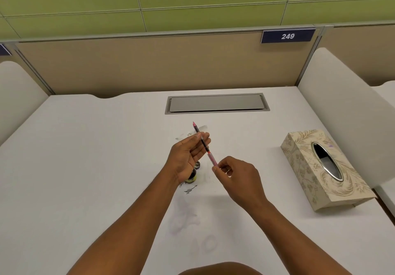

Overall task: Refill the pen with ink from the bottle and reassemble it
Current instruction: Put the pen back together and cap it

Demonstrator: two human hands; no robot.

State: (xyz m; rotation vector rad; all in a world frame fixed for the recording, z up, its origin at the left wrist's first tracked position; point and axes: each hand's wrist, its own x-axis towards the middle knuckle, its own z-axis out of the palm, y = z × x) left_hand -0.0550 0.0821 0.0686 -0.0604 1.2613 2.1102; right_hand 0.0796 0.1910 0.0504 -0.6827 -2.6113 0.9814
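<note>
At a numbered study desk (85, 146), a person's two forearms reach in from the near edge, past faint smudges and stains on the white surface. The right hand (237, 180) pinches the lower, pink end of the pen (205, 144) between thumb and fingertips, the remaining fingers curled in. The left hand (188, 155) steadies the dark upper stretch of the pen, its fingers fairly straight behind the barrel and the thumb in front, a light grip rather than a clench. The pen is held in the air above the middle of the desk, slanted, its pink tip pointing away from the person.

Just under the left wrist stands the ink bottle (191, 177), partly hidden, with what looks like its cap (197, 164) lying just beside it; a small ink mark shows on the desk in front of it. Crumpled tissue or wrapper (201, 129) lies beyond the hands. To the right sits a patterned tissue box (324, 167), further back a closed cable hatch (215, 103), and on the partition a sign reading 249 (287, 36).

Judging by the dark fill in the barrel, the ink seems already drawn; joining the pen's parts appears under way, and the bottle probably remains to be closed
</note>
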